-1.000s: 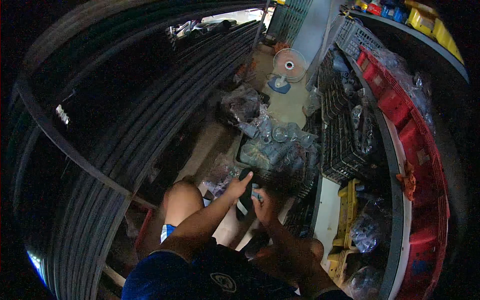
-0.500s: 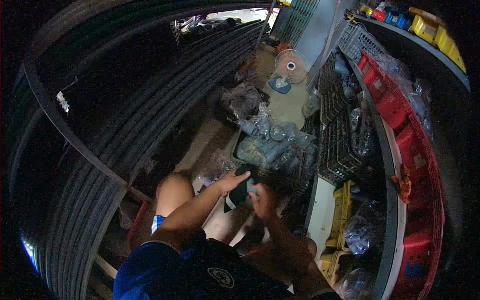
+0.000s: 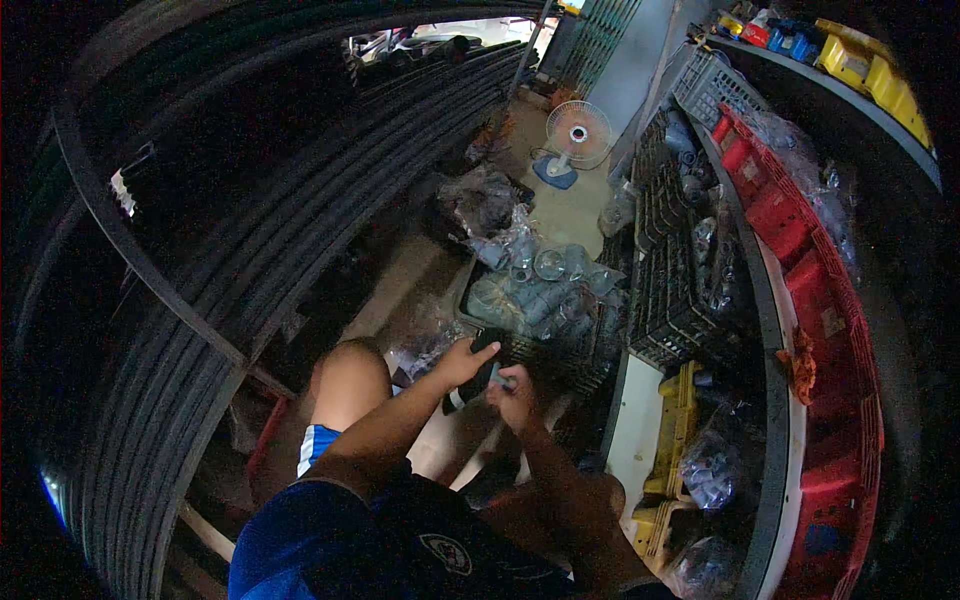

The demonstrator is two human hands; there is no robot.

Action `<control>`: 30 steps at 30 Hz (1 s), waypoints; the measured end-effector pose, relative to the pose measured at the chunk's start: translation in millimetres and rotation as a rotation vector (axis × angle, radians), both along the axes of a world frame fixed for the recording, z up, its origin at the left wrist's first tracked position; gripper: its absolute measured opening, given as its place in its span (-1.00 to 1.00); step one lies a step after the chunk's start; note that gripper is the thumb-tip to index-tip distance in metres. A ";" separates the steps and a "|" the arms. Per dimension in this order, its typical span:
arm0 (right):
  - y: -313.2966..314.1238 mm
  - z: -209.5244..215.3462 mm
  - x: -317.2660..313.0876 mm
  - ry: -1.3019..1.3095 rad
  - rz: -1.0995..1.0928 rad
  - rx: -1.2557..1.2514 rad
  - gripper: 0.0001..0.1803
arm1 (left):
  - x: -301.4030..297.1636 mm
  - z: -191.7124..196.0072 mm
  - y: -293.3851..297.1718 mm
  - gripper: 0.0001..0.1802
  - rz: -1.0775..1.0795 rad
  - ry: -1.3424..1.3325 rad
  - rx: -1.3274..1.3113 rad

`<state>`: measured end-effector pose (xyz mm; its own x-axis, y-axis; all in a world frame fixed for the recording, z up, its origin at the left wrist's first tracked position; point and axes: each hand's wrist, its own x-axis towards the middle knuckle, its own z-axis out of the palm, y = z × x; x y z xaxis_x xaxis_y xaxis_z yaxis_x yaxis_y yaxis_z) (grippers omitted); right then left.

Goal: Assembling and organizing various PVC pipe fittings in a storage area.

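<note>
Holding a dark pipe fitting low at centre, the left hand wraps it while the right hand pinches its near end; bagged grey fittings beyond look mostly unhandled.

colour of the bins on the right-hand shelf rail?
Red bins, clearest in the head view; yellow ones sit higher up.

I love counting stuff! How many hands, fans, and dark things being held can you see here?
Hands: 2, the left hand and the right hand
Fan: 1, the fan standing on the floor
Dark object: 1, the dark object held between both hands
Total: 4
</note>
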<state>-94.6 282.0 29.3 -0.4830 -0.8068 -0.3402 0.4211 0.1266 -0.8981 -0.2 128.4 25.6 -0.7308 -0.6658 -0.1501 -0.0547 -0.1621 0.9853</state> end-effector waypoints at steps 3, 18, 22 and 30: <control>0.9 -8.9 -6.0 1.288 0.272 0.080 -0.73 | 2.5 -4.3 -5.7 -0.47 -0.124 -0.116 0.097; -7.2 9.0 -4.5 -0.392 -0.023 0.065 -0.58 | -4.0 -3.0 2.0 -0.58 0.203 0.074 -0.213; 4.3 -4.7 -16.0 0.570 0.101 0.035 -0.61 | -5.8 11.8 4.7 -0.52 -0.005 -0.022 -0.076; -9.4 18.4 2.4 0.391 0.073 0.135 -0.55 | -4.9 1.6 -8.7 -0.52 0.003 -0.071 0.086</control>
<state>-92.2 272.7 47.7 -0.5396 -0.8046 -0.2477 0.0373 0.2711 -0.9618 -5.1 119.8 27.2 -0.7143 -0.6505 -0.2583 -0.1234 -0.2461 0.9613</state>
